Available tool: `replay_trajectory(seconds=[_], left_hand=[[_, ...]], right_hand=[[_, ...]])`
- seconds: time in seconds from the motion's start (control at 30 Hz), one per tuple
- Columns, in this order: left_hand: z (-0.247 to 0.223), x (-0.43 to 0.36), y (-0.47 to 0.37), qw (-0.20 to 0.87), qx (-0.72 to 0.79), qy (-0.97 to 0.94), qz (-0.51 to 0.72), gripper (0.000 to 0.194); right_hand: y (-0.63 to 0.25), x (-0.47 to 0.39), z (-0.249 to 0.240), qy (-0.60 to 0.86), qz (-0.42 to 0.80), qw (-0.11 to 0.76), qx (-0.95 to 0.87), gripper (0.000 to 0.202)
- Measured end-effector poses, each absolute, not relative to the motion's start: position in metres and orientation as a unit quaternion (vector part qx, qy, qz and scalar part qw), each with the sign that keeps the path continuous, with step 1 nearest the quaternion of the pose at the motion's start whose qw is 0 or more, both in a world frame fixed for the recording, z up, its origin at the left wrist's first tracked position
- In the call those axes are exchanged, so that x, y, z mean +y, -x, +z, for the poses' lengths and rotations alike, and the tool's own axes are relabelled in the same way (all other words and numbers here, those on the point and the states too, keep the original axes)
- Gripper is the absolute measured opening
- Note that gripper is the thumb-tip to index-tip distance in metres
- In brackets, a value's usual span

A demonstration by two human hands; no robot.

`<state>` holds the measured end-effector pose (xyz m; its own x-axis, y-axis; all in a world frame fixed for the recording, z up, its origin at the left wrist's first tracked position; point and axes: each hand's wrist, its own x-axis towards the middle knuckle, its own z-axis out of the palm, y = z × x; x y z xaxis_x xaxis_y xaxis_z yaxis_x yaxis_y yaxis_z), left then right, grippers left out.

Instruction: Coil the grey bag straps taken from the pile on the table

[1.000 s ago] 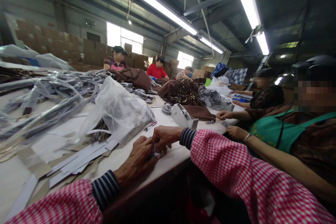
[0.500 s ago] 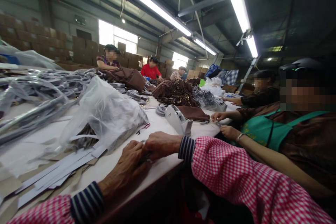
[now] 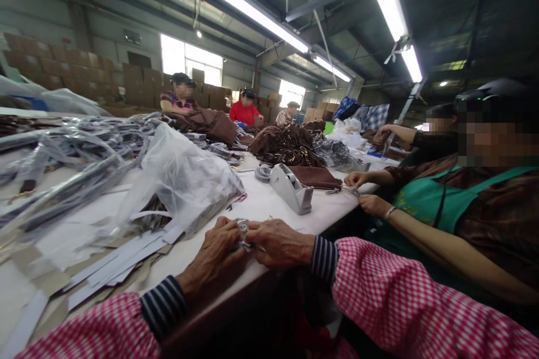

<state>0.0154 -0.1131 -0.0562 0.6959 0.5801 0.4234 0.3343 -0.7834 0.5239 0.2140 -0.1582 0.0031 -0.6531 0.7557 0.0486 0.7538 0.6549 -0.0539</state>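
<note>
Left hand (image 3: 218, 245) and right hand (image 3: 278, 242) pinch a small grey coiled strip (image 3: 243, 226). Apparent step: close handling; next move calls for steadiness.

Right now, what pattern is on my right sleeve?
Your right sleeve has pinkish-red and white checks, seen best in the head view.

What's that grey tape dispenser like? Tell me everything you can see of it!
The tape dispenser is light grey and looks like smooth, hard plastic. It has a rounded, higher back, a dip in the middle and a raised front end, with a small dark mark on its side. It stands upright on the white table, beyond the right hand and in front of the brown fabric. No hand touches it.
</note>
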Motion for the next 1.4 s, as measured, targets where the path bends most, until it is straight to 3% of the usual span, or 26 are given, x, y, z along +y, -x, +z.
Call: replay_trajectory(seconds=[0.2, 0.43, 0.73, 0.87, 1.0, 1.27, 1.4], left_hand=[[-0.059, -0.101, -0.014, 0.285, 0.302, -0.840, 0.349, 0.026], [-0.044, -0.093, -0.006, 0.514, 0.275, -0.722, 0.371, 0.018], [-0.038, -0.105, -0.009, 0.528, 0.318, -0.675, 0.405, 0.026], [-0.042, -0.100, -0.008, 0.560, 0.313, -0.637, 0.427, 0.027], [-0.046, -0.089, -0.006, 0.587, 0.320, -0.611, 0.424, 0.032], [-0.041, -0.086, -0.003, 0.601, 0.310, -0.613, 0.408, 0.026], [-0.038, -0.086, -0.003, 0.598, 0.300, -0.610, 0.426, 0.023]], right_hand=[[-0.216, -0.180, -0.040, 0.497, -0.048, 0.184, -0.847, 0.041], [-0.190, -0.160, -0.069, 0.511, -0.129, 0.341, -0.779, 0.046], [-0.168, -0.157, -0.066, 0.512, -0.089, 0.418, -0.745, 0.051], [-0.168, -0.150, -0.067, 0.468, -0.033, 0.493, -0.732, 0.040], [-0.175, -0.136, -0.065, 0.415, -0.052, 0.510, -0.751, 0.031], [-0.192, -0.127, -0.057, 0.369, -0.114, 0.461, -0.799, 0.021], [-0.189, -0.125, -0.060, 0.352, -0.112, 0.504, -0.781, 0.020]])
